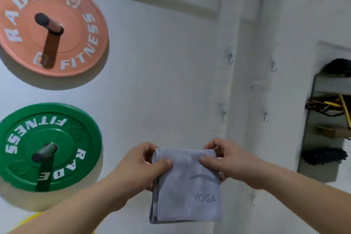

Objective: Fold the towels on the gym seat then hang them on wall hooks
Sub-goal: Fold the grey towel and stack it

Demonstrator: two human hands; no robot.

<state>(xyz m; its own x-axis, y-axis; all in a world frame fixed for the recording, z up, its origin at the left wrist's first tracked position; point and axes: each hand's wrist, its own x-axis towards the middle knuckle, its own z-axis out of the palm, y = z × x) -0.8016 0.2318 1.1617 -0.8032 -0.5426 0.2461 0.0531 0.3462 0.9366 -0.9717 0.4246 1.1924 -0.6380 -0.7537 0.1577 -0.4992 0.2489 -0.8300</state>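
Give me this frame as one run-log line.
stage: pre-hang | left hand: pinching folded grey towel | right hand: pinching towel | wall hooks: four, bare

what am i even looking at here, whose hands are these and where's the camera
There is no machine here: a person wears a wide-angle camera on the head, so the single picture looks forward over their own bare arms. The left hand and right hand each pinch a top corner of a folded grey towel printed with "YOGA", holding it up in front of a white wall. Four small metal hooks are on that wall, such as the lower left hook; all are bare. To the left, an orange weight plate and a green weight plate hang on pegs. A recessed shelf at right holds dark items, too blurred to identify.
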